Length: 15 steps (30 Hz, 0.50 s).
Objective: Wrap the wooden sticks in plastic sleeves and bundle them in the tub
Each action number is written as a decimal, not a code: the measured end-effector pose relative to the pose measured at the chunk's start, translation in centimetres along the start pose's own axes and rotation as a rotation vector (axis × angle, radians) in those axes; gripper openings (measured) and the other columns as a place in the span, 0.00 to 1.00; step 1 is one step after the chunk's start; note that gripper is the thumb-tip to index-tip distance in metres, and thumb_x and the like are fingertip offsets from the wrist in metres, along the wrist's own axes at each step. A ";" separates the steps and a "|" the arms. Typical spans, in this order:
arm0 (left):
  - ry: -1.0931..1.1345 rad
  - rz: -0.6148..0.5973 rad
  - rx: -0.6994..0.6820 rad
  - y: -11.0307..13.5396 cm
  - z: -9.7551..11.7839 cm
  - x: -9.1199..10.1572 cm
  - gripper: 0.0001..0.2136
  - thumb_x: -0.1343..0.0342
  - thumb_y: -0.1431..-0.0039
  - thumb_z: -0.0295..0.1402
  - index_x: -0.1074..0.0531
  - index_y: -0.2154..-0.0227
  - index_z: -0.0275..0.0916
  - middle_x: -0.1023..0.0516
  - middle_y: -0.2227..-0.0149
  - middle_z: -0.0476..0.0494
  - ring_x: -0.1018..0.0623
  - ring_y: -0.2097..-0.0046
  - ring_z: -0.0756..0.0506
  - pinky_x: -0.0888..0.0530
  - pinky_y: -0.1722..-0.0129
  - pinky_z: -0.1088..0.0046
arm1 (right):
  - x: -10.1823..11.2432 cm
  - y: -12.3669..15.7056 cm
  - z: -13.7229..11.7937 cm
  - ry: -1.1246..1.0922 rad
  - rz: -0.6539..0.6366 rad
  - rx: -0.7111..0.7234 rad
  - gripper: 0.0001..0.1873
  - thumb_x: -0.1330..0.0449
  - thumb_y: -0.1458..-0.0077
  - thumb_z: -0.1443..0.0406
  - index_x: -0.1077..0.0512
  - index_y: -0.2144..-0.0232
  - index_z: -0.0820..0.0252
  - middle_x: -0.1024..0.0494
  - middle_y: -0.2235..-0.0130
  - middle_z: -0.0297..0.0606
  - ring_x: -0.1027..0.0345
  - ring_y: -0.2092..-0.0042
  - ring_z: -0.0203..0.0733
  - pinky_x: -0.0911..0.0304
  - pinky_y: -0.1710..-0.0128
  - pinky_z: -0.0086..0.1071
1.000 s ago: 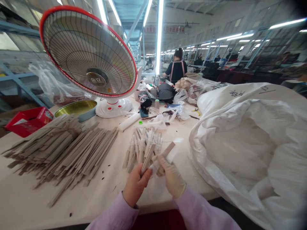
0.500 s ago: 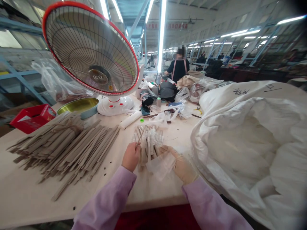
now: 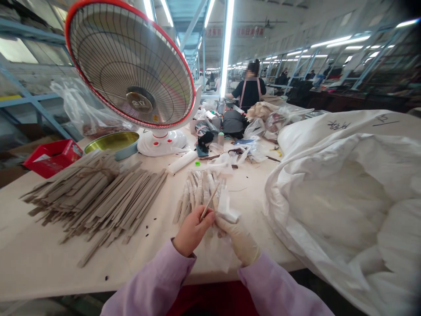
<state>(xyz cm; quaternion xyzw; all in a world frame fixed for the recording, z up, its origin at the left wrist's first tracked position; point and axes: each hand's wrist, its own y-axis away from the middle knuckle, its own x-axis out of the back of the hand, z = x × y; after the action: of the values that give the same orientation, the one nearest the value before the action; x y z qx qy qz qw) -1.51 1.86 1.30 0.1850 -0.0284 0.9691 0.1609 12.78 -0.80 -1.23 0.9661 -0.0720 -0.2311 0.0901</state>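
My bare left hand (image 3: 191,230) is closed in a pinch on a thin tan strip (image 3: 209,202) that slants up and to the right. My gloved right hand (image 3: 239,240) is closed on a small clear plastic sleeve (image 3: 226,210), held just right of the strip. Both hands hover over the near table edge. Right behind them lies a small pile of strips wrapped in clear plastic (image 3: 197,192). A large heap of bare tan strips (image 3: 95,195) covers the table to the left.
A red-rimmed dish heater (image 3: 131,70) stands at the back left beside a gold bowl (image 3: 113,142) and a red box (image 3: 52,156). A big white sack (image 3: 345,193) fills the right side. Bags and clutter (image 3: 237,131) lie farther back, where another person (image 3: 250,90) works.
My hands reached forward to the wrapped pile, then came back toward me. The left hand now pinches a thin strip and the right holds a fresh sleeve beside it.
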 end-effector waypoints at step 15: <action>-0.619 -0.078 -0.048 3.4 1.1 1.2 0.16 0.54 0.43 0.42 0.27 0.61 0.41 0.23 0.63 0.42 0.25 0.60 0.42 0.32 0.62 0.70 | 0.6 -1.2 -2.6 -0.096 0.237 0.035 0.17 0.32 0.67 0.56 0.31 0.84 0.62 0.32 0.84 0.30 0.42 0.81 0.32 0.44 0.81 0.28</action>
<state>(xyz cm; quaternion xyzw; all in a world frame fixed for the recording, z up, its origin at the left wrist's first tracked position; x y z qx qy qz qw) -3.32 -1.16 2.78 0.4685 -0.0918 0.8587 0.1862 14.63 0.61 0.49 0.9400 -0.1939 -0.2637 0.0963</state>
